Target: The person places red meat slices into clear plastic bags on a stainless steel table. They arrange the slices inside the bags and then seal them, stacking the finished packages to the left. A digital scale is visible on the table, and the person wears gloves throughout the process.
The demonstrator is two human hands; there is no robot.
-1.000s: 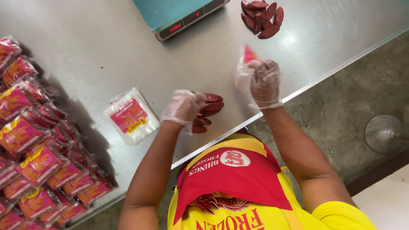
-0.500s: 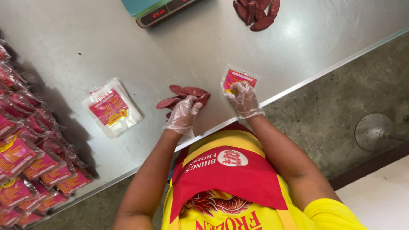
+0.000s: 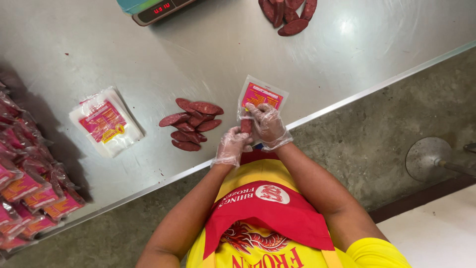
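Observation:
My right hand (image 3: 268,125), in a clear plastic glove, grips the lower edge of a clear pouch with a pink and yellow label (image 3: 261,95) lying on the steel table (image 3: 208,54). My gloved left hand (image 3: 231,147) pinches a dark red sausage piece (image 3: 246,125) at the mouth of that pouch, right against the right hand. A small pile of dark red sausages (image 3: 191,121) lies just left of my hands.
A stack of empty labelled pouches (image 3: 105,126) lies further left. Several filled packs (image 3: 27,173) are heaped at the left edge. A weighing scale (image 3: 156,9) and another sausage pile (image 3: 287,12) sit at the far side. The table edge (image 3: 347,99) runs diagonally above a concrete floor.
My left hand left the sausage pile and brought one piece to the pouch. My right hand lowered the pouch onto the table and drew it closer to my body.

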